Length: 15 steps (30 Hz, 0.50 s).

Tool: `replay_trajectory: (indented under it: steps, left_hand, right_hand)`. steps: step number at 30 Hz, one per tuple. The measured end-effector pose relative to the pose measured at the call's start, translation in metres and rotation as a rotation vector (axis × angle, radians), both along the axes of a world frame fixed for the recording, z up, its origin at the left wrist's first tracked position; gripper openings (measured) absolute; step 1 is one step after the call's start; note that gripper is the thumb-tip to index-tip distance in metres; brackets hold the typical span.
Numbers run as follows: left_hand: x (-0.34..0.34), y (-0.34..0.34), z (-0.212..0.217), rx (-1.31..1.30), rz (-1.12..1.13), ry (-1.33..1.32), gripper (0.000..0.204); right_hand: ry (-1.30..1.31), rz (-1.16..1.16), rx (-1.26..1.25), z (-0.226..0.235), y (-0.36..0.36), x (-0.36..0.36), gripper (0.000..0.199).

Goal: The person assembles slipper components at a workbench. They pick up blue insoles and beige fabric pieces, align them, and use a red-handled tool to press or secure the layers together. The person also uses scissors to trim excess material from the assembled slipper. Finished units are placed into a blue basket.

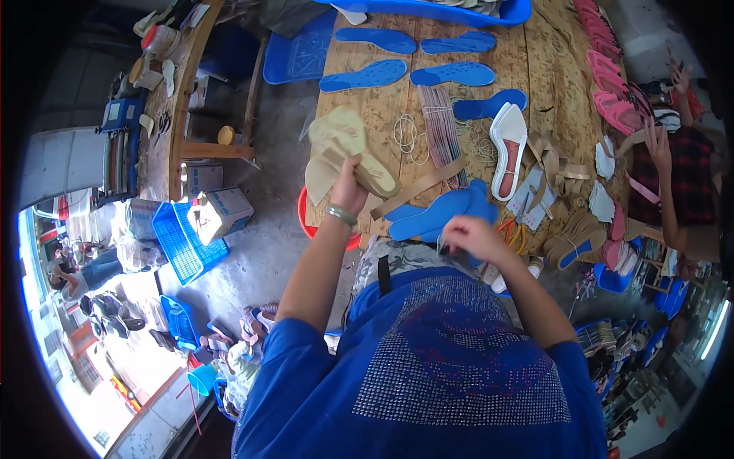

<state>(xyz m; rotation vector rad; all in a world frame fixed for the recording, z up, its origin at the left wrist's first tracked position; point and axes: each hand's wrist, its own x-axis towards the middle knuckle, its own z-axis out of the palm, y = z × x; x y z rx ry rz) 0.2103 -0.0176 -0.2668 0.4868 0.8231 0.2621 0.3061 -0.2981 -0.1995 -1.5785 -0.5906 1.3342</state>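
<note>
The right hand point(472, 236) is curled near the body, its fingers pinched on something too small to make out. Further out, the left hand point(348, 186) grips a stack of beige insoles point(344, 149), flat and soft-looking, above the wooden table point(550, 69). Beyond lie smooth blue soles point(451, 74).

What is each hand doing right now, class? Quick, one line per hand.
Left hand: closed, holding a stack of beige sandal soles.
Right hand: fingers pinched on something thin; what it is cannot be told.
</note>
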Motion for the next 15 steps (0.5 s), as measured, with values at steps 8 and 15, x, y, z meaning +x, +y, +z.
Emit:
replay_trajectory:
  steps: [8, 15]
  left_hand:
    - [0.042, -0.014, -0.056, 0.072, -0.063, 0.065, 0.030]
    - [0.053, -0.017, -0.088, 0.436, -0.090, 0.224, 0.037]
  right_hand:
    - [-0.490, -0.481, -0.229, -0.028, 0.022, 0.094, 0.007]
    - [-0.838, -0.413, -0.143, -0.036, 0.082, 0.118, 0.008]
